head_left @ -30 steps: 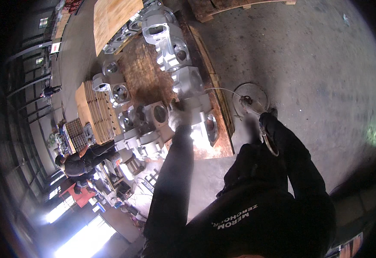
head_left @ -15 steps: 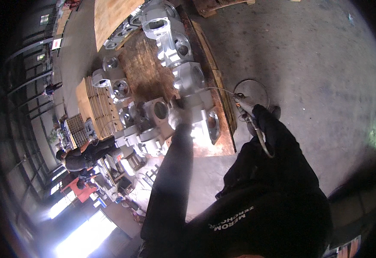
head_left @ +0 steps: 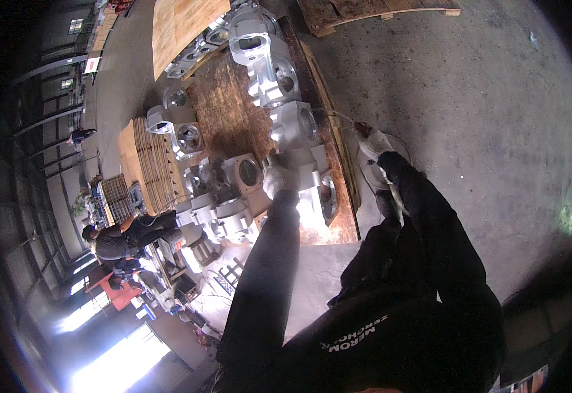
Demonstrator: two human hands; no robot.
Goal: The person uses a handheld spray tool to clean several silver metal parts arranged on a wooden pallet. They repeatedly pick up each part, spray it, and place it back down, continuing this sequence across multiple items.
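Observation:
My left hand, in a pale glove, rests on a silver metal casting near the close end of a wooden pallet. Its thumb points away from me, and the other fingers curl against the part, partly hidden. Out past the pallet's right edge, my gloved right hand is closed round an air blow gun. The gun's thin bent nozzle reaches left toward the castings. Below that hand hangs a pale hose. Just left of my left hand stands another casting with a round bore.
More castings line the pallet's right side, and several cluster at its near left. A plywood sheet covers some at the far end. Stacked boards and a person in dark clothes are at left. Another pallet lies far right.
The view has shifted slightly, so the pallet sits a little lower and further right. My right hand and the blow gun have risen a bit; my left hand stays at the casting.

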